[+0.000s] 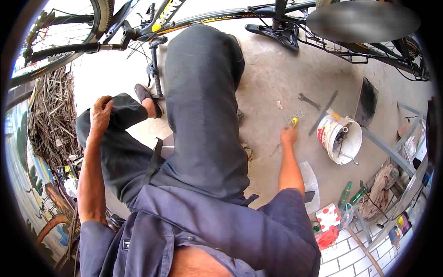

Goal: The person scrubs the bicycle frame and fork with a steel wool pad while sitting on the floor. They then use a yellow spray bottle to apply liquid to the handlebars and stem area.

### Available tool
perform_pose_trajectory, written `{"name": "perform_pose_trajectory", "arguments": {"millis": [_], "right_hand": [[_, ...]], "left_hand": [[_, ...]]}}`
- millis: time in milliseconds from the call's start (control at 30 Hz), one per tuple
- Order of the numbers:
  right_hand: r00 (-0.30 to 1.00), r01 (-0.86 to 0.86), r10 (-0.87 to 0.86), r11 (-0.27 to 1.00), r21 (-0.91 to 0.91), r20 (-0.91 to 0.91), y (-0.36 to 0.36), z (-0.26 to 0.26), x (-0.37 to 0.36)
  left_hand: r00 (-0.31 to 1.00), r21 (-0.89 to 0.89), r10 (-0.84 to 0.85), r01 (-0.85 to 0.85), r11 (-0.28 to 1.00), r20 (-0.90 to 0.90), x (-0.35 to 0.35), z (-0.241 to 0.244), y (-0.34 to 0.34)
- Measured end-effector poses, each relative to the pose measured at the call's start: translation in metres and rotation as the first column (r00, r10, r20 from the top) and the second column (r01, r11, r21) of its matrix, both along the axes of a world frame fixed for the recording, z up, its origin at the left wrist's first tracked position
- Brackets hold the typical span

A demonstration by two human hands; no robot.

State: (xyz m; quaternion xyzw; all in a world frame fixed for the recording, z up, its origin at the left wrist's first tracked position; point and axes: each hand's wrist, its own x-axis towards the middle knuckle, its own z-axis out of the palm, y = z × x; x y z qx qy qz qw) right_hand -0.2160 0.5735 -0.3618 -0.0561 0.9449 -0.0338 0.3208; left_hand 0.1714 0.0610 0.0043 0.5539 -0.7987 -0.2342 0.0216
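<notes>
My left hand [101,112] rests over my left knee, fingers bent; nothing shows in it, though the fingertips are partly hidden. Low over the concrete floor [266,86], my right hand [288,135] is closed around a yellow-handled screwdriver [294,121]. Its thin shaft points towards the lower left. Just beyond that hand lies a flat metal multi-hole wrench [300,113]. A bicycle [207,21] spans the far side and appears upside down. Its saddle [287,34] and handlebar [154,65] are turned towards the floor.
On the right stand a white bucket [354,138] holding tools, and a metal frame [387,152]. An open-end wrench [309,101], a long dark bar [323,112] and a dark plate [367,102] lie nearby. Green bottles [345,194] are lower right; bundled sticks [52,114] stand left.
</notes>
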Motion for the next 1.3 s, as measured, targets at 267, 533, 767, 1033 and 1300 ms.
{"name": "perform_pose_trajectory", "arguments": {"millis": [267, 533, 767, 1033, 1300], "right_hand": [[0.922, -0.222, 0.132, 0.951, -0.215, -0.365, -0.039, 0.063, 0.014], [0.702, -0.547, 0.210, 0.771, -0.327, -0.681, -0.121, 0.186, -0.030], [0.575, -0.774, 0.100, 0.388, -0.500, -0.812, -0.241, 0.363, -0.018], [0.403, -0.896, 0.107, -0.155, -0.416, -0.909, -0.343, 0.507, 0.094], [0.487, -0.711, 0.299, -0.409, -0.572, -0.820, -0.447, 0.489, 0.180]], "left_hand": [[0.999, 0.053, -0.021, 0.023, 0.998, -0.040, -0.034, 0.007, 0.003], [0.982, 0.086, -0.096, 0.111, 0.990, -0.164, -0.043, 0.010, 0.017], [0.951, 0.064, -0.197, 0.218, 0.974, -0.239, -0.058, 0.038, 0.021], [0.729, -0.272, -0.507, 0.429, 0.862, -0.459, -0.090, 0.071, 0.002], [0.645, -0.420, -0.597, 0.429, 0.800, -0.477, -0.072, 0.069, -0.044]]}}
